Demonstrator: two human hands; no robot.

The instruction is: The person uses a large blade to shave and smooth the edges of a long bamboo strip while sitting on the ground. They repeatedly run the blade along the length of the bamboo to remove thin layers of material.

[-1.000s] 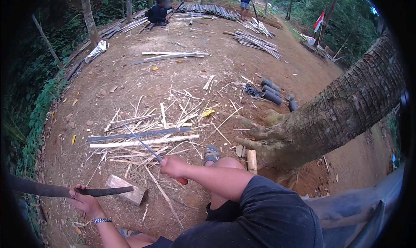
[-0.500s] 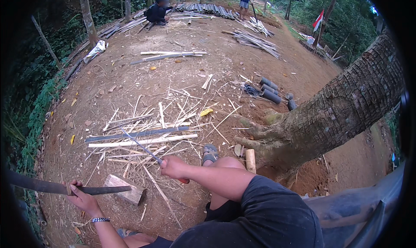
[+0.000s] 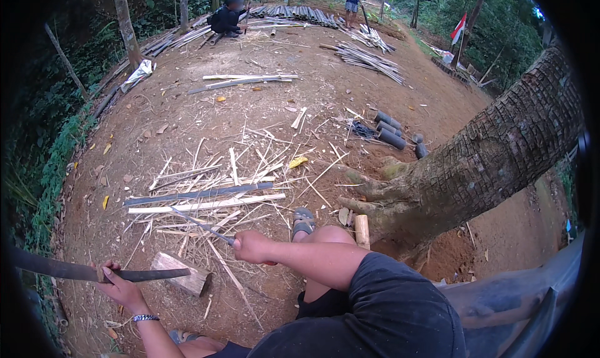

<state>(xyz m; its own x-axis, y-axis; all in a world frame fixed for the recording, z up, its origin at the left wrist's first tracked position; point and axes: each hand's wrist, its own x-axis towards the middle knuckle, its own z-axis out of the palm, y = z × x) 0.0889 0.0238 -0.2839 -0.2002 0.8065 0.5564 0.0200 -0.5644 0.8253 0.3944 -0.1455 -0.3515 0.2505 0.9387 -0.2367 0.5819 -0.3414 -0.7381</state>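
Note:
My left hand (image 3: 120,289) is closed around a long, dark bamboo strip (image 3: 62,268) that runs in from the left edge. The strip's right end lies over a wooden chopping block (image 3: 180,272) on the ground. In my right hand (image 3: 253,247) is a machete (image 3: 203,224), its narrow blade pointing up and left, apart from the strip. Most of its handle is hidden by my fingers. Beyond the blade lie a pale split bamboo strip (image 3: 206,205) and a dark one (image 3: 200,193), among thin shavings (image 3: 250,164).
To the right a thick tree trunk (image 3: 475,151) leans over, with a short wooden piece (image 3: 362,231) at its foot. Dark bamboo sections (image 3: 390,133) lie behind. One person squats (image 3: 226,20) and another stands (image 3: 353,5) near bamboo piles (image 3: 300,14) at the back.
The machete's blade has tilted lower, its tip dropping toward me, as my right wrist turned slightly. My left hand and the strip have hardly moved. The squatting person now holds something upright.

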